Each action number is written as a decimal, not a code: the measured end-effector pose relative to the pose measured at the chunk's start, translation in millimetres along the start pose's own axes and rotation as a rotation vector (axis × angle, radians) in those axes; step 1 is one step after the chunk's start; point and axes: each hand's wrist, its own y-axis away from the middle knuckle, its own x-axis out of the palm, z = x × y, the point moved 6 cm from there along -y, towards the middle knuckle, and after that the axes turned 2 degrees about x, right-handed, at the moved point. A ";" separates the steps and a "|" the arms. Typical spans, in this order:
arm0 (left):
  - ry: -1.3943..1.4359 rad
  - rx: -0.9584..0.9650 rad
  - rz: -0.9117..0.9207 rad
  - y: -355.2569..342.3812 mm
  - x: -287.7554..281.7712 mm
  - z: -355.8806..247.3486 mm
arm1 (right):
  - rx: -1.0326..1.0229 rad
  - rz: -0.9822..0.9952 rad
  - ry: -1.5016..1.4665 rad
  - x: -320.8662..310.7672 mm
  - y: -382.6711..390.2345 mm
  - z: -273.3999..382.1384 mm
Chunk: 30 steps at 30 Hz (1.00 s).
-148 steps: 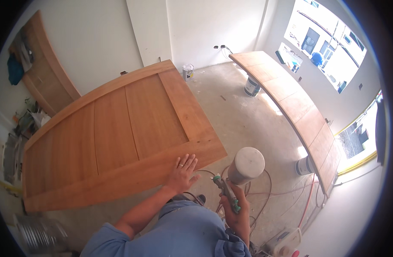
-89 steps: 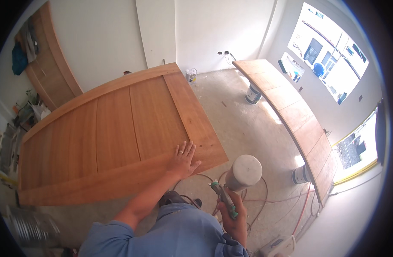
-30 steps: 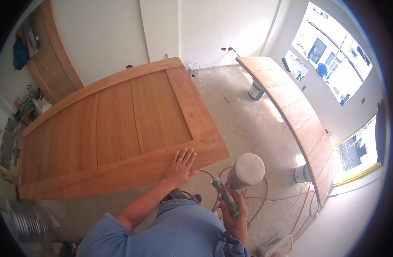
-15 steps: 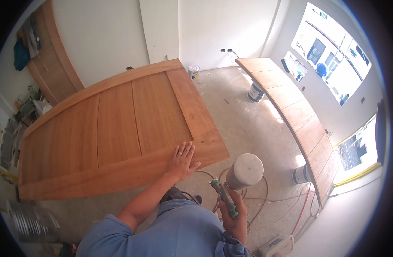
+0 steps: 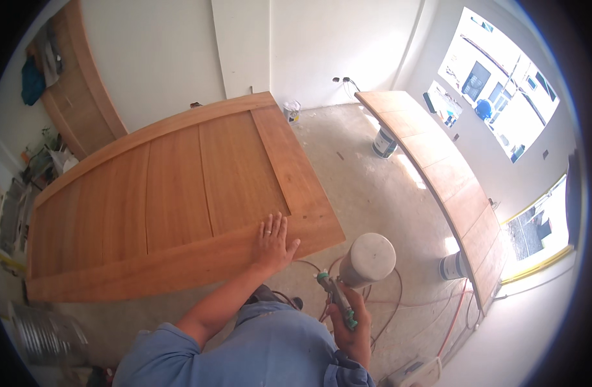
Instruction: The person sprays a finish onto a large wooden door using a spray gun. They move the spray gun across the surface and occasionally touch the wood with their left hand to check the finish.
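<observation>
Left hand: palm down, fingers slightly spread, laid on the near rail of a wooden panel; pinching nothing. Right hand: closed round a spray gun, with a pale cup just beyond the knuckles. Cannot tell whether squeezing the trigger.

Panel stretching forward and to the left of the left hand, corner just right of the fingers, supports hidden beneath. With weight leaned near that corner, might tip or shift. With a dusty or damp palm, could smear the wood.

Cup near the same corner, depth of gap unclear: on a careless swing leftward, liable to knock the edge, dent it or spill.

Hose looped on the floor right of the right hand: easily snagged underfoot, then apt to tug the gun sideways. Second panel farther right, propped on buckets: possible upset from a dragged hose.
</observation>
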 end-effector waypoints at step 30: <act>-0.004 0.171 0.098 6.1 -6.7 -8.7 | -0.017 0.046 0.004 7.1 -2.4 1.1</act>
